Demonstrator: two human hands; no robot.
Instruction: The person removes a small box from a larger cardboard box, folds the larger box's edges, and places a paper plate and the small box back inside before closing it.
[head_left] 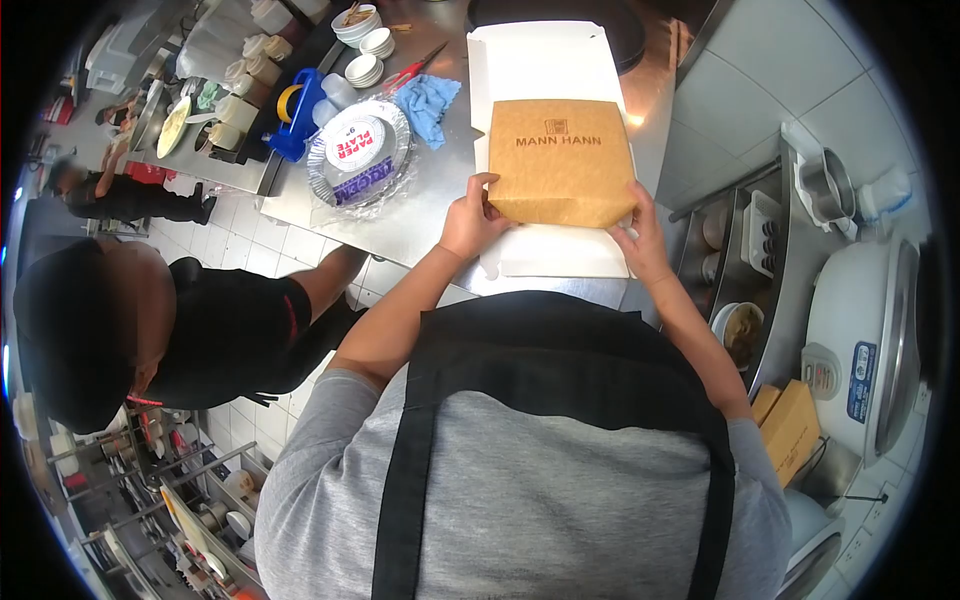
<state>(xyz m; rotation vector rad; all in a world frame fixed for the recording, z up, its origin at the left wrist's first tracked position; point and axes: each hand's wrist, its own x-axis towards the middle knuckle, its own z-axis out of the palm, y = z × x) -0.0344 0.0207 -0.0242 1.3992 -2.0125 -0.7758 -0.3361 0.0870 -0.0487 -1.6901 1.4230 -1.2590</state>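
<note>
A brown cardboard takeout box [560, 165] printed "MANN HANN" lies in front of me. It rests on spread white cardboard [545, 60], whose panels show beyond it and on its near side. My left hand [474, 220] grips the near left corner of the brown box, thumb and fingers closed on its edge. At the near right corner, my right hand [643, 235] pinches the box in the same way. Some fingertips are hidden behind the cardboard.
Left on the steel table [450, 170] are wrapped paper plates [358, 155], a blue cloth [428, 108], red-handled scissors [405, 74], a blue tape dispenser [296, 115] and white bowls [365, 70]. A co-worker [220, 330] stands at my left. A shelf [740, 270] and large cooker [850, 340] stand right.
</note>
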